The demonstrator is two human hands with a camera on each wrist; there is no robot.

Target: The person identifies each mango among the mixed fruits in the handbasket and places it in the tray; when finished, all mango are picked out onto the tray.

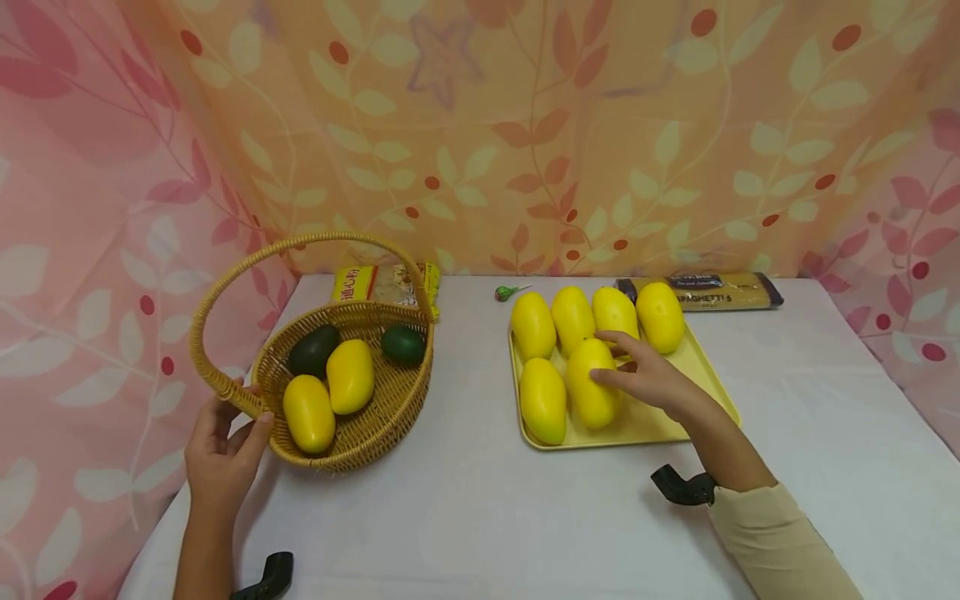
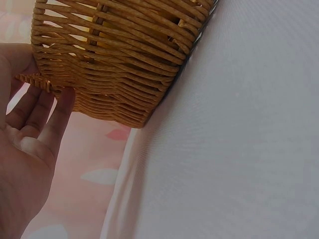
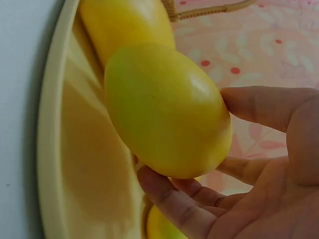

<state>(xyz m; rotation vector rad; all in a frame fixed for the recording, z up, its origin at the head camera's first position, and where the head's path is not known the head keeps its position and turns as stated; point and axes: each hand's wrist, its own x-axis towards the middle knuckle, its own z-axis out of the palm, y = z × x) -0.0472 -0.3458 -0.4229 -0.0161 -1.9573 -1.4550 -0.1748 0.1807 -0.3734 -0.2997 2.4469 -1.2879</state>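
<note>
Smoothly rounded, the gripped mango (image 3: pixel 167 109) is yellow, tinged green.

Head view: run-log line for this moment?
left hand: holds basket at handle base | right hand: grip on yellow mango at tray | basket contents: two yellow mangoes, two dark green fruits

Back of table (image 1: pixel 465 517): yellow packet (image 1: pixel 384 287) left, lollipop (image 1: pixel 502 293) mid, spaghetti pack (image 1: pixel 727 292) right. Leafy curtain (image 1: pixel 480 142) behind — orange, pink at sides.
</note>
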